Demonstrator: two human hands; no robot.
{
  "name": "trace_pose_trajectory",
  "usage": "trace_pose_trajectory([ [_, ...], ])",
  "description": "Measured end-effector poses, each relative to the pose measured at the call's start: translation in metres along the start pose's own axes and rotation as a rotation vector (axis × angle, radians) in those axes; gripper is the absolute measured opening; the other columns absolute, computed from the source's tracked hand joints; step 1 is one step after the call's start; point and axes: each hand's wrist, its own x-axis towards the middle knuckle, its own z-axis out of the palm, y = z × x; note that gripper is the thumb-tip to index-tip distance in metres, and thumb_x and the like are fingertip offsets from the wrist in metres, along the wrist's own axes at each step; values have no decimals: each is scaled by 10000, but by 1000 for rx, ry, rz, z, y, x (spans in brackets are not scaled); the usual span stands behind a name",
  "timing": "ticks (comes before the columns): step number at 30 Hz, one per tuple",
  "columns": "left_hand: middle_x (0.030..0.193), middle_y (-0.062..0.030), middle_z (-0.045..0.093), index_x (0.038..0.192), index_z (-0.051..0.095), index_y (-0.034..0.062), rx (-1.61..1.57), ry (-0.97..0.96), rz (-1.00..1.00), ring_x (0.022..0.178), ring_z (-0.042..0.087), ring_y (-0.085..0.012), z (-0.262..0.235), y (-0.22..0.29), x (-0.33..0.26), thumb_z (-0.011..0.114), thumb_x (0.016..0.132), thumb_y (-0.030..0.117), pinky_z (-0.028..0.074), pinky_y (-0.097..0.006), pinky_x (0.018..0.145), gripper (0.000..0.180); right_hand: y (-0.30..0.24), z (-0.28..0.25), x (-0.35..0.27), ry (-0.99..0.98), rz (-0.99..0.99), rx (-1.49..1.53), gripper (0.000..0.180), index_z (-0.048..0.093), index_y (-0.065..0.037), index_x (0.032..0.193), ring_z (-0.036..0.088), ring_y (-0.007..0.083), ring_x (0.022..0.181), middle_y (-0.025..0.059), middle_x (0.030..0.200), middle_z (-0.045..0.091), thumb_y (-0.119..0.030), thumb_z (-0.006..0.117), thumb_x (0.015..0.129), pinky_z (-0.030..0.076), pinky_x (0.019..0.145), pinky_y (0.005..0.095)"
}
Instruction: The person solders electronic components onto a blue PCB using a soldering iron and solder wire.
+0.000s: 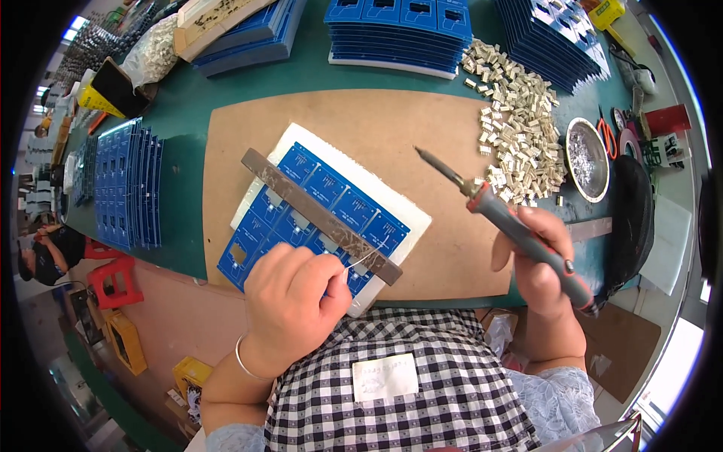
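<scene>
In my right hand (538, 256) is a soldering iron (520, 230) with a grey and red handle, its tip raised over the board mat and pointing up-left. My left hand (294, 301) pinches a thin length of solder wire (361, 260) above the near part of a blue circuit board panel (331, 184). Across that panel lies a dark flat bar (316, 211), slanting from upper left to lower right. Beneath the panel is a white foam pad (410, 215). Part of the panel is hidden by my left hand and the bar.
Brown board (452, 264) covers the green table. Loose white connectors (520, 128) are heaped at right, beside a metal bowl (587, 160) and orange-handled scissors (607, 135). Stacks of blue panels (399, 38) stand at the back, with another panel stack (128, 184) at left.
</scene>
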Motion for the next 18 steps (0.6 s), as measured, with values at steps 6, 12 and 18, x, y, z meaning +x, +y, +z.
trace_pose_trajectory([
  [6,1035,4,675,828,558,102,11,-98,117,1060,514,-248,16,3,2,598,754,81,278,-441,910,87,-7,-10,-4,41,38,-239,456,650,21,1044,593,174,676,116,767,626,-389,564,862,451,618,311],
  [12,978,-20,673,969,587,74,148,-140,152,1059,548,-233,31,3,8,611,751,56,245,-486,940,219,-7,-9,-16,146,168,-22,439,608,45,1019,618,177,690,136,790,641,-365,591,864,491,648,305],
  [18,915,-27,662,972,586,69,98,-218,128,1053,565,-248,28,6,14,617,704,42,243,-494,982,271,-2,-14,-18,212,238,52,396,593,57,983,617,169,651,148,792,643,-324,608,873,494,607,289],
])
